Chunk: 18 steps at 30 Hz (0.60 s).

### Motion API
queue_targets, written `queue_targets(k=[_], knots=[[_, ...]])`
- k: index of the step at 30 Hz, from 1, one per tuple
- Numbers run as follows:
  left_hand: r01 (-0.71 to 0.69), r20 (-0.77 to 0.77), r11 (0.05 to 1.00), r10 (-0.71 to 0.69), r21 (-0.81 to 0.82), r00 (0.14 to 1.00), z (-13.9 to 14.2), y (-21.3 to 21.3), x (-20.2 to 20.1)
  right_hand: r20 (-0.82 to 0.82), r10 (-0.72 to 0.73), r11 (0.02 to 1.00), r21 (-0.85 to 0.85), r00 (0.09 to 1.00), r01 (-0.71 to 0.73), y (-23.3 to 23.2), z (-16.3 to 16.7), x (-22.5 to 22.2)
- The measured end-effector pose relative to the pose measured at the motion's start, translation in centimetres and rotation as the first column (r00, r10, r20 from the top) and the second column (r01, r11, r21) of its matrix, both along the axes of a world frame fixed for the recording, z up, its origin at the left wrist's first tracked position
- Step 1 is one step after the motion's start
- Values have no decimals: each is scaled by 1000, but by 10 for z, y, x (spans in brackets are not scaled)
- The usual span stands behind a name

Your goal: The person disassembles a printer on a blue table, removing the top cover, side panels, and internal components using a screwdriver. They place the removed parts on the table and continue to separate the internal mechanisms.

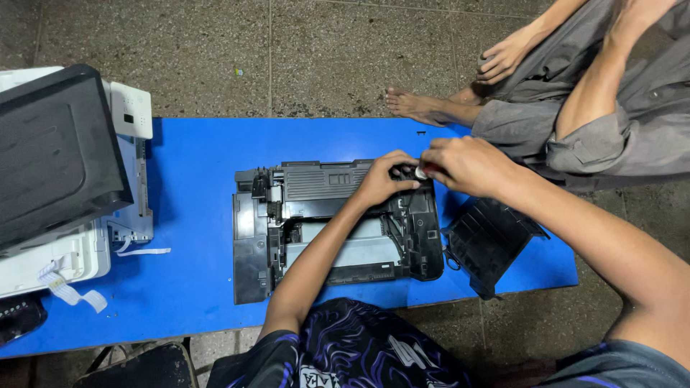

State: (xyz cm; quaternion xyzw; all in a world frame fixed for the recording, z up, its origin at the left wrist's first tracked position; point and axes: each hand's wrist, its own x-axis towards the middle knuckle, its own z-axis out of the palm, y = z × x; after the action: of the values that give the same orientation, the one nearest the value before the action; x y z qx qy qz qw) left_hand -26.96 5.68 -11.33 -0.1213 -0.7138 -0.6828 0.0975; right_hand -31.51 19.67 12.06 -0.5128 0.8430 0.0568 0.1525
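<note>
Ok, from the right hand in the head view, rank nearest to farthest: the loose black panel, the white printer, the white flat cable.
From the right hand:
1. Loose black panel, just below it, at the blue table's right end.
2. White printer, far left.
3. White flat cable, far left, lower; close to the printer's distance.

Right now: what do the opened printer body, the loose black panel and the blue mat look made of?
Printer body: moulded black plastic, matt, with ribs and vent slats; the pale plate inside looks like sheet metal, though I can't be sure. Loose black panel: same ribbed matt plastic. Blue mat: smooth, slightly glossy sheet, probably plastic or laminate. Left hand and right hand grip its corner.
</note>
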Motion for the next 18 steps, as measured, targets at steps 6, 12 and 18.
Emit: queue_targets(k=[6, 12, 18], knots=[[36, 48, 999, -36, 19, 998, -18, 1, -2, -15, 107, 989, -101, 994, -108, 1, -1, 4], [-132, 207, 991, 133, -17, 969, -4, 17, -3, -39, -125, 992, 30, 991, 126, -6, 7, 9], [-16, -23, 1000, 16, -12, 1000, -8, 2, 3, -68, 22, 995, -99, 997, -29, 9, -6, 1]])
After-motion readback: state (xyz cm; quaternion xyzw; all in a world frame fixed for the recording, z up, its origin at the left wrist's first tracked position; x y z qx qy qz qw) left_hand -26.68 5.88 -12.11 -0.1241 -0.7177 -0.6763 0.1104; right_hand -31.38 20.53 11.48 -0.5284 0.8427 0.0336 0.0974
